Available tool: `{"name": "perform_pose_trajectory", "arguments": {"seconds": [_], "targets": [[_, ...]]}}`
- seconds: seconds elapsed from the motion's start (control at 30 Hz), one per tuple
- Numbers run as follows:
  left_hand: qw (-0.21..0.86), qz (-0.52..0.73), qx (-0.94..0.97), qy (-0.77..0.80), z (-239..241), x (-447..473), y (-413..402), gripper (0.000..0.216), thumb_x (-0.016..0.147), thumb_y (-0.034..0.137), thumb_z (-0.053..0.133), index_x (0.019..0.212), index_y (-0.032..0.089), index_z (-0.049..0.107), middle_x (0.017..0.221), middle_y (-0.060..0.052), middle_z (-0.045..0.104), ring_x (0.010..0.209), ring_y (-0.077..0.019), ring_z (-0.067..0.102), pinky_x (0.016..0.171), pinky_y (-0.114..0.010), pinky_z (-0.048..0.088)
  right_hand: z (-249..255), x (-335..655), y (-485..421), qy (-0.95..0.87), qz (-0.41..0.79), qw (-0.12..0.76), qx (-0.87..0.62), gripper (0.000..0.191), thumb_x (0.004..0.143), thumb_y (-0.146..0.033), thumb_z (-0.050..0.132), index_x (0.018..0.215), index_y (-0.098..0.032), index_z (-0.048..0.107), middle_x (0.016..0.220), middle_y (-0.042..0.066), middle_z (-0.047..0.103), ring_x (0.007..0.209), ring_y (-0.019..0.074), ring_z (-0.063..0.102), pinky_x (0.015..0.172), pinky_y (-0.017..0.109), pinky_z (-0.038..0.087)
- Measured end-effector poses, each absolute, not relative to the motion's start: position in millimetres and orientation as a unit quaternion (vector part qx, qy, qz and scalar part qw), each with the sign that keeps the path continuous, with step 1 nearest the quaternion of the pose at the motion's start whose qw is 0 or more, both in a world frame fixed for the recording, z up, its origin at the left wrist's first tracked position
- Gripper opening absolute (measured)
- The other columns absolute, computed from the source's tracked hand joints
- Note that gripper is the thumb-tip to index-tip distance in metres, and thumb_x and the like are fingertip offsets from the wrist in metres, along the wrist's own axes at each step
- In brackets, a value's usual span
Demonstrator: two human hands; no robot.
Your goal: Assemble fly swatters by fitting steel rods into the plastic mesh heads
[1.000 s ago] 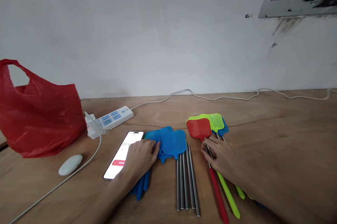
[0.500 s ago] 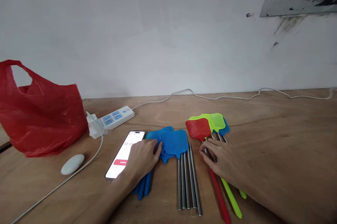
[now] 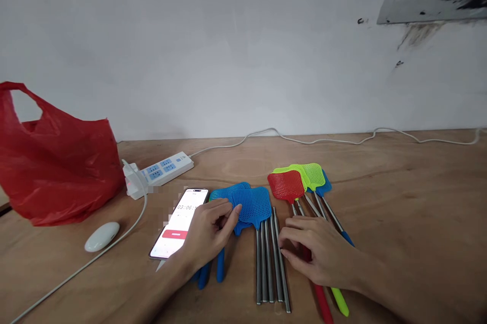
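Note:
Blue fly swatter heads (image 3: 256, 206) lie overlapping in the middle of the table. My left hand (image 3: 211, 227) rests over the left ones, thumb apart from the curled fingers; some fingertips are hidden. Blue handles (image 3: 220, 265) stick out below it. Several bare metal rods (image 3: 270, 263) lie side by side, pointing towards me. My right hand (image 3: 315, 250) is beside the rightmost rod, index finger and thumb apart; whether they touch it I cannot tell. Beyond and under that hand lie a red fly swatter (image 3: 286, 185), yellow-green fly swatters (image 3: 314, 176) and a blue fly swatter (image 3: 325, 187).
A phone (image 3: 177, 227) showing a running timer lies left of my left hand. Further left are a white mouse (image 3: 102, 237), a red plastic bag (image 3: 57, 167) and a power strip (image 3: 163, 172). A white cable (image 3: 304, 140) runs along the wall.
My right hand has moved left and nearer to me, from the red swatter's shaft to the metal rods. My left thumb has spread away from the fingers, and one blue handle has shifted right.

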State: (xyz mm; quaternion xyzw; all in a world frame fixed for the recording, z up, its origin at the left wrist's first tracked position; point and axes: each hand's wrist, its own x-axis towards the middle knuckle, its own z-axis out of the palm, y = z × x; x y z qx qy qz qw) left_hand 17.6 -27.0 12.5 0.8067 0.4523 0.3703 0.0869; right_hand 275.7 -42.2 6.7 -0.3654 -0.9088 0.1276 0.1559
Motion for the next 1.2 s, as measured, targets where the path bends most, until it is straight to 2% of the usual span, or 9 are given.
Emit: {"name": "perform_pose_trajectory", "arguments": {"seconds": [0.2, 0.33, 0.47, 0.63, 0.8, 0.97, 1.13, 1.2], "targets": [[0.083, 0.430, 0.800, 0.410, 11, 18, -31, 0.044, 0.098, 0.023, 0.049, 0.057, 0.021, 0.032, 0.055, 0.005, 0.030, 0.051, -0.0117, 0.032, 0.052, -0.029, 0.025, 7, 274, -43, -0.905, 0.125, 0.161, -0.373, 0.005, 0.085, -0.018, 0.058, 0.081, -0.022, 0.057, 0.076, -0.002, 0.059, 0.068, 0.0149, 0.053, 0.061, 0.029, 0.032], [0.056, 0.472, 0.785, 0.398, 11, 15, -32, 0.043, 0.097, 0.019, 0.050, 0.058, 0.021, 0.031, 0.056, 0.005, 0.030, 0.053, -0.0119, 0.032, 0.051, -0.029, 0.025, 7, 274, -43, -0.911, 0.140, 0.160, -0.354, 0.010, 0.085, -0.016, 0.057, 0.091, -0.023, 0.060, 0.080, -0.002, 0.061, 0.074, 0.0159, 0.056, 0.063, 0.029, 0.034], [0.025, 0.454, 0.811, 0.368, 13, 13, -33, 0.038, 0.097, 0.019, 0.051, 0.061, 0.022, 0.039, 0.058, 0.003, 0.039, 0.055, -0.0128, 0.038, 0.051, -0.028, 0.029, 6, 275, -45, -0.917, 0.136, 0.149, -0.343, 0.017, 0.086, -0.014, 0.055, 0.097, -0.025, 0.062, 0.088, -0.001, 0.065, 0.083, 0.0178, 0.059, 0.065, 0.030, 0.034], [0.002, 0.399, 0.857, 0.327, 15, 12, -35, 0.022, 0.092, 0.019, 0.056, 0.071, 0.022, 0.051, 0.060, 0.003, 0.051, 0.054, -0.0125, 0.044, 0.050, -0.027, 0.032, 7, 275, -46, -0.919, 0.104, 0.133, -0.357, 0.009, 0.088, -0.018, 0.055, 0.088, -0.023, 0.062, 0.083, 0.001, 0.065, 0.079, 0.0188, 0.059, 0.061, 0.031, 0.031], [0.046, 0.351, 0.879, 0.320, 13, 13, -36, 0.012, 0.087, 0.013, 0.055, 0.081, 0.022, 0.051, 0.062, 0.005, 0.048, 0.055, -0.0123, 0.042, 0.051, -0.027, 0.032, 4, 275, -43, -0.909, 0.070, 0.127, -0.391, 0.017, 0.094, -0.026, 0.053, 0.079, -0.022, 0.058, 0.077, 0.001, 0.063, 0.071, 0.0181, 0.058, 0.058, 0.030, 0.027], [0.088, 0.361, 0.865, 0.336, 11, 14, -38, 0.007, 0.091, 0.015, 0.059, 0.088, 0.021, 0.056, 0.067, 0.004, 0.054, 0.057, -0.0110, 0.049, 0.052, -0.024, 0.038, -1, 276, -41, -0.893, 0.088, 0.135, -0.420, 0.006, 0.083, -0.017, 0.057, 0.080, -0.022, 0.057, 0.076, 0.000, 0.064, 0.068, 0.0174, 0.058, 0.059, 0.029, 0.026], [0.174, 0.406, 0.808, 0.389, 8, 16, -39, 0.015, 0.088, 0.022, 0.070, 0.101, 0.022, 0.062, 0.077, 0.003, 0.066, 0.059, -0.0101, 0.058, 0.053, -0.020, 0.048, -3, 274, -41, -0.866, 0.120, 0.150, -0.462, 0.015, 0.075, -0.013, 0.057, 0.087, -0.022, 0.055, 0.067, -0.003, 0.061, 0.060, 0.0172, 0.057, 0.056, 0.029, 0.026], [0.204, 0.410, 0.793, 0.402, 9, 17, -38, 0.016, 0.086, 0.024, 0.073, 0.100, 0.022, 0.066, 0.079, 0.002, 0.070, 0.062, -0.0110, 0.062, 0.055, -0.020, 0.051, -4, 273, -41, -0.841, 0.140, 0.173, -0.493, 0.018, 0.073, -0.012, 0.057, 0.088, -0.022, 0.054, 0.063, -0.005, 0.059, 0.059, 0.0174, 0.057, 0.056, 0.028, 0.027]]}}
